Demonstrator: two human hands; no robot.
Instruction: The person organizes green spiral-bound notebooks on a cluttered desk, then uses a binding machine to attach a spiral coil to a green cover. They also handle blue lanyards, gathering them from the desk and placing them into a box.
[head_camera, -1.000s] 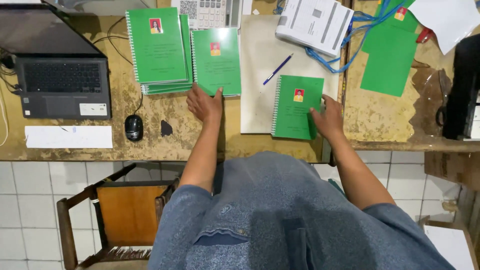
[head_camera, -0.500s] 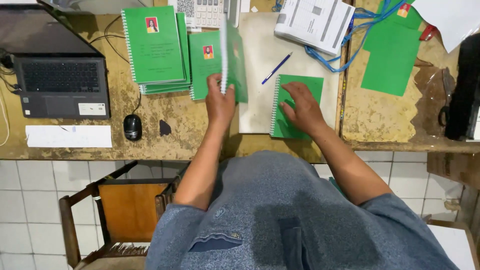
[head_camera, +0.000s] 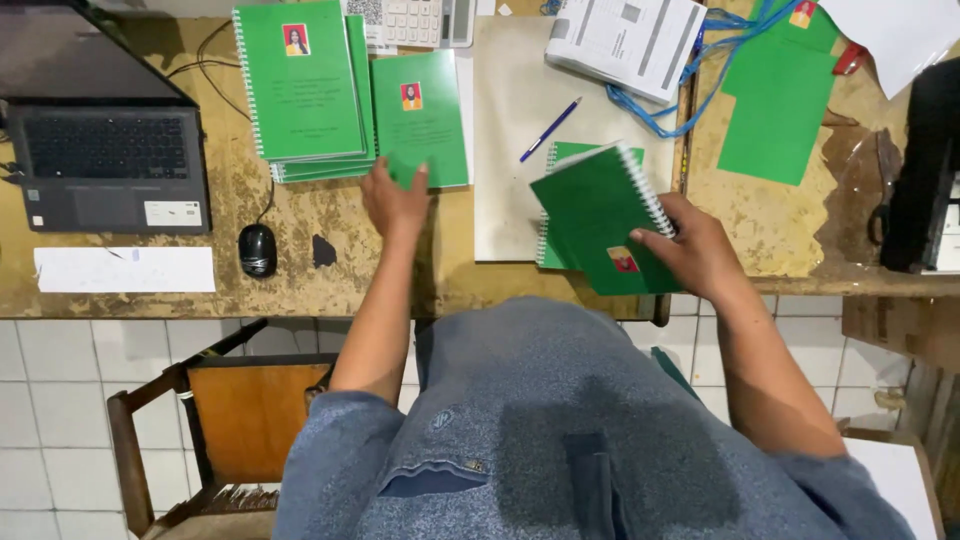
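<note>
The right hand (head_camera: 695, 245) has its fingers clamped on a green spiral-bound booklet (head_camera: 600, 215) — white wire coil along one edge, small portrait photo on the cover — lifted and tilted above the desk's front edge, over a second green booklet (head_camera: 565, 155) lying on a pale sheet (head_camera: 500, 150). The left hand (head_camera: 395, 195) rests flat, fingers together, on a green booklet (head_camera: 420, 115) beside a stack of green booklets (head_camera: 300, 85) — near the computer mouse (head_camera: 257, 248).

Worn, stained wooden desk (head_camera: 300, 280) standing over white tiled floor (head_camera: 60, 420); wooden chair (head_camera: 215, 410) sitting tucked beneath, light falling evenly.
</note>
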